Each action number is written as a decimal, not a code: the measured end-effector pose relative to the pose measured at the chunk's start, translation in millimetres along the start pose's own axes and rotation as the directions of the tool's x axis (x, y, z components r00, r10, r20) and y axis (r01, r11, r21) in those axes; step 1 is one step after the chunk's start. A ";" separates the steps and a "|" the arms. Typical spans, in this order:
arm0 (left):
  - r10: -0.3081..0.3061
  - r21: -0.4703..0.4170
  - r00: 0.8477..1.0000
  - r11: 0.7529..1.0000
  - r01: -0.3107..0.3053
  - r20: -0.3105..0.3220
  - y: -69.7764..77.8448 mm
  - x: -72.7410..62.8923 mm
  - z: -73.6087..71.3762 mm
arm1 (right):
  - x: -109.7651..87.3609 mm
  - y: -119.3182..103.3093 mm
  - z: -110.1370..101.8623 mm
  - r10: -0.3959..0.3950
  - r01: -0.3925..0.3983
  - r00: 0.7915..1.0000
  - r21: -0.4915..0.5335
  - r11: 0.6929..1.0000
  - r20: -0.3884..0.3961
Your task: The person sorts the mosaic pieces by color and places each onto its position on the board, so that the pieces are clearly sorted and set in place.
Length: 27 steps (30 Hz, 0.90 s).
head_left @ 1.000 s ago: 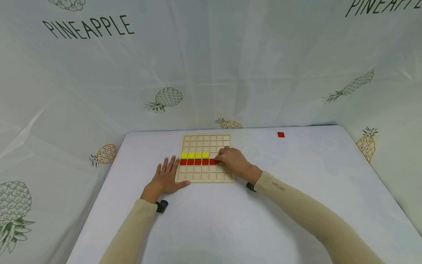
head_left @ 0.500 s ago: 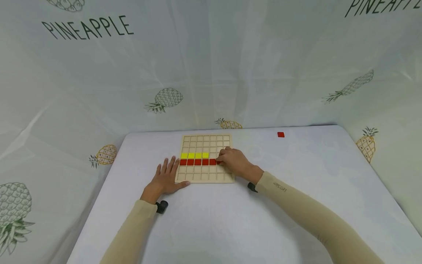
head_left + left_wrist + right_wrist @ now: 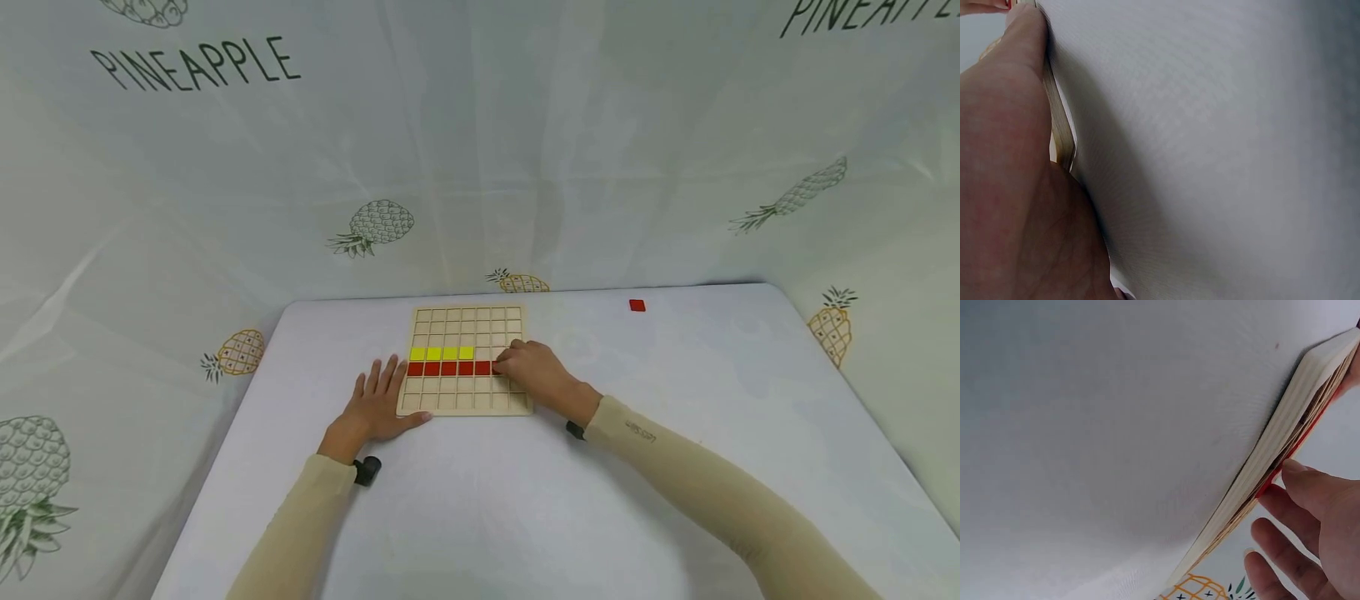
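A pale wooden grid board (image 3: 465,404) lies on the table. In the head view one row holds several yellow tiles (image 3: 434,353), and the row just below it has several red tiles (image 3: 448,368). My left hand (image 3: 375,410) lies flat with fingers spread at the board's left edge, its thumb along the near left corner. Over the right side of the board, my right hand (image 3: 536,371) pinches a red tile (image 3: 1266,482) between thumb and index finger at the end of the red row. That tile is mostly hidden by the fingers.
Another red tile (image 3: 637,306) lies alone near the table's back edge, right of the board. The white-covered table (image 3: 480,508) meets a pineapple-print sheet (image 3: 637,167) at the back and sides.
The right hand has shifted slightly to the right along the red row, uncovering a little more of its end. The left hand stays in place against the board.
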<state>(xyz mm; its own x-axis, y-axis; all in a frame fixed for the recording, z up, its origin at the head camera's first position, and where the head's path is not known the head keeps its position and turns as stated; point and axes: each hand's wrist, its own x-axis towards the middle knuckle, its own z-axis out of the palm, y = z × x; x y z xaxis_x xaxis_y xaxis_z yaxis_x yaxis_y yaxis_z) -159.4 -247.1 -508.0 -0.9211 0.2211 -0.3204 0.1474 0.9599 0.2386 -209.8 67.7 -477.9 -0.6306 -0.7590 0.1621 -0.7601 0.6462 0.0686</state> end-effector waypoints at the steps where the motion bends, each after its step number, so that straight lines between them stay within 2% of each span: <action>1: 0.001 -0.002 1.000 1.000 -0.001 -0.005 -0.4 0.2 0.6 | -1.3 -0.6 -0.7 0.000 0.000 1.000 -0.016 1.000 0.012; 6: 0.002 0.003 1.000 1.000 -0.002 -0.012 -2.2 0.5 2.0 | -9.3 -2.3 -2.6 0.012 -0.010 0.997 -0.026 1.000 0.078; 9: 0.003 0.011 1.000 1.000 -0.003 -0.016 -3.3 0.9 3.7 | -15.0 -2.0 -3.1 0.013 -0.012 0.996 -0.006 1.000 0.084; 13: 0.004 0.011 1.000 1.000 -0.004 -0.019 -3.8 1.6 5.3 | -24.1 2.0 -4.7 0.036 -0.037 0.998 0.040 0.999 0.043; 17: 0.005 0.005 1.000 1.000 -0.005 -0.020 -2.7 1.4 4.4 | -35.2 12.3 -8.1 0.099 -0.098 0.995 0.075 0.992 -0.013; 24: -0.005 -0.007 1.000 1.000 0.005 -0.001 1.2 -0.5 -0.8 | -57.2 42.5 -15.5 0.177 -0.172 0.978 0.055 0.984 -0.110; 27: -0.007 -0.014 1.000 1.000 0.007 0.011 3.0 -1.7 -3.3 | -69.4 59.5 -15.6 0.205 -0.199 0.971 0.062 0.978 -0.119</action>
<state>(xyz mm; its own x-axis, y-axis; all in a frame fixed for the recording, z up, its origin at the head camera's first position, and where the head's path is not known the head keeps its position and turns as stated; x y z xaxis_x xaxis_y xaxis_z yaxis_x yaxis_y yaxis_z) -158.6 -245.2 -503.7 -0.9180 0.2166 -0.3321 0.1361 0.9589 0.2491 -208.8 160.0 -469.8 -0.7498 -0.5952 0.2891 -0.6277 0.7780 -0.0262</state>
